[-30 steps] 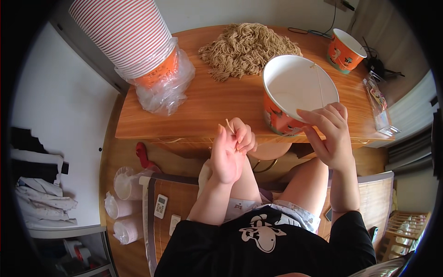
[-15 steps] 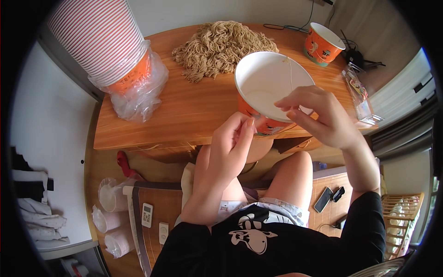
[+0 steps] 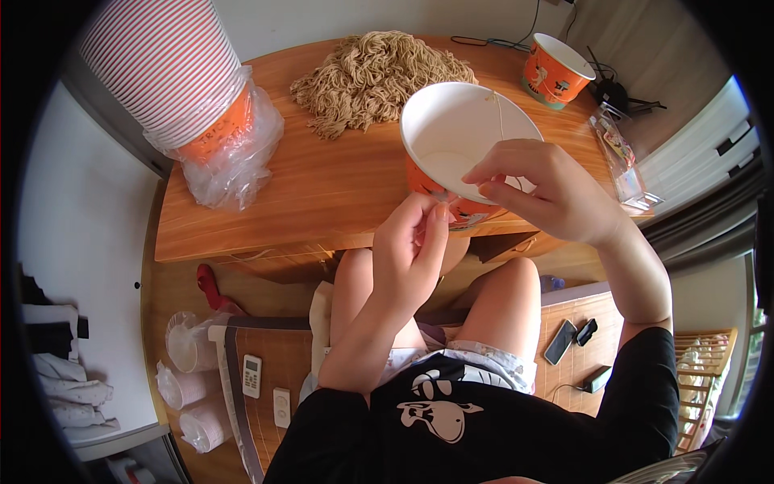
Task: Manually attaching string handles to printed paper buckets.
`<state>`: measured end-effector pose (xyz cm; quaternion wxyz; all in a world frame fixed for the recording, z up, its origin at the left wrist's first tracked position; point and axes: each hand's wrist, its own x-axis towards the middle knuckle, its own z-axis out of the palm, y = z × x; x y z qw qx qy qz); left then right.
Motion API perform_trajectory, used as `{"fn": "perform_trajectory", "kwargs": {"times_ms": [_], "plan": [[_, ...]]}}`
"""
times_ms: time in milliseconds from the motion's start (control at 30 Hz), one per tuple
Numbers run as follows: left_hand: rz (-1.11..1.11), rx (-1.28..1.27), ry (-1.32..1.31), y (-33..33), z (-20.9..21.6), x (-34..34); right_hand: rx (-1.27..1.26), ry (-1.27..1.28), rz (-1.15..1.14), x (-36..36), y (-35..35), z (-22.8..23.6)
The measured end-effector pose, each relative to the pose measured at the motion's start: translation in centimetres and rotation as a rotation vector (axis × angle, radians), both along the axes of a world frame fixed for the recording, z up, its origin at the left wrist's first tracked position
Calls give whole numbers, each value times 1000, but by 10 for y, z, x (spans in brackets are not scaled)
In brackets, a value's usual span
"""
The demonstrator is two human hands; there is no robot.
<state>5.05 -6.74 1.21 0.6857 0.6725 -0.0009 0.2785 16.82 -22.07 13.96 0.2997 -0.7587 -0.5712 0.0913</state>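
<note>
An orange paper bucket [image 3: 435, 133] with a white inside stands tilted at the table's front edge. A thin string [image 3: 500, 119] hangs from its far rim and passes behind my right hand [image 3: 556, 189]. That hand is over the right side of the near rim, thumb and forefinger pinched together; a bit of string shows in the gap between them. My left hand [image 3: 415, 254] is closed in a pinch against the bucket's near wall, just below the rim. Its fingers hide what they grip. A heap of tan strings [image 3: 379, 85] lies behind the bucket.
A tall stack of nested buckets [image 3: 173, 77], its lower end in clear plastic, stands at the left. Another orange bucket [image 3: 556, 73] with a string sits at the back right. Near it lies a clear plastic holder [image 3: 621, 157]. Beside my legs are a phone [image 3: 560, 342] and a remote [image 3: 252, 377].
The whole view has shifted slightly. My right hand has moved a little with respect to the near rim, fingers still pinched. My left hand stays at the bucket's wall.
</note>
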Motion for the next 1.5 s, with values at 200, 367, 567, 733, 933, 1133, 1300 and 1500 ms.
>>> {"fn": "perform_trajectory", "kwargs": {"times_ms": [200,367,567,733,933,1133,1300,1500], "plan": [[24,6,-19,-4,-4,4,-10,-16,-10,2,-3,-2],[24,1,3,-6,-3,7,-39,20,-23,5,1,0],[24,5,10,-7,2,7,-104,122,-18,15,7,0],[15,5,50,-6,4,5,-219,154,4,18,16,5],[-30,-1,77,-8,8,2,-142,32,-46,13,15,7],[-19,-17,14,-13,11,2,118,-431,-94,-17,6,6],[16,156,-21,-12,14,6,330,-583,-355,-48,-4,-24],[-153,-109,-83,-5,5,8,543,-748,-565,-64,-1,-90]]}}
